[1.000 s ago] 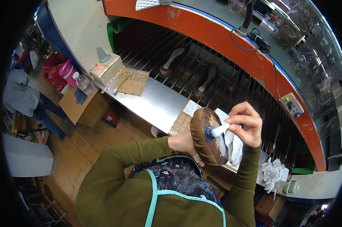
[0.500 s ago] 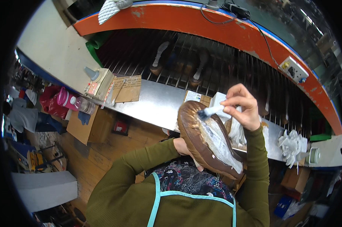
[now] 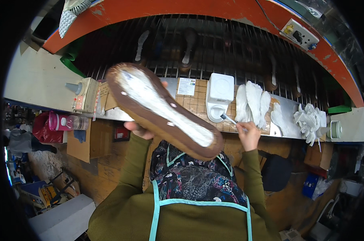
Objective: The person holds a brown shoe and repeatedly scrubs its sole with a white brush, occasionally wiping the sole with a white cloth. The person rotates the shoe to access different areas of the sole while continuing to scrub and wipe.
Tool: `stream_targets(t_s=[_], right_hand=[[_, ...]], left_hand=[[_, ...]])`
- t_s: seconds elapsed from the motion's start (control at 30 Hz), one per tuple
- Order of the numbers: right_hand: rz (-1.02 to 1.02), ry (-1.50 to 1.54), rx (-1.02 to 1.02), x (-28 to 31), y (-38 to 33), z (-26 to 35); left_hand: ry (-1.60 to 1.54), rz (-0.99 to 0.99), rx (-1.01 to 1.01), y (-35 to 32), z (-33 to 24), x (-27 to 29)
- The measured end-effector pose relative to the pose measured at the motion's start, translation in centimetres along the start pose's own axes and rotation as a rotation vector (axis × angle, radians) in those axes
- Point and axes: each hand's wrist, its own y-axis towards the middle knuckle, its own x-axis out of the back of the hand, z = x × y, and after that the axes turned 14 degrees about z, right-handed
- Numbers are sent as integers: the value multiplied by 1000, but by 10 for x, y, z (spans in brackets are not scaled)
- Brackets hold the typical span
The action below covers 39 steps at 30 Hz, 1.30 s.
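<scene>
- The left hand sits at centre left of the frame, mostly hidden under a brown sole; its fingers are closed around the sole's underside, holding it up.
- The sole runs slantwise from upper left to centre, its top face smeared white.
- The right hand, right of centre, is closed on a small brush, whose tip points up-left toward a white pot.
- The pot stands on the counter, just beside the brush tip; I cannot tell whether they touch.
- White insoles lie on the counter to the right of the pot, with a bunch of white rags further right.
- A pink bottle lies at the left edge, below the counter.
- A dark rack of metal bars fills the upper frame, under an orange arch.
</scene>
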Motion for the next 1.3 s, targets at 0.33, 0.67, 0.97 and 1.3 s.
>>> stream_targets(t_s=[0.33,0.67,0.97,1.3], right_hand=[[-223,-465,218,-58,28,4],[265,184,-160,-46,31,-39],[13,550,277,23,38,74],[-189,507,575,81,13,199]], left_hand=[[-649,-76,197,-22,-34,9],[-409,-249,192,-48,-19,8],[36,-381,314,-8,13,5],[260,-166,267,29,10,-38]])
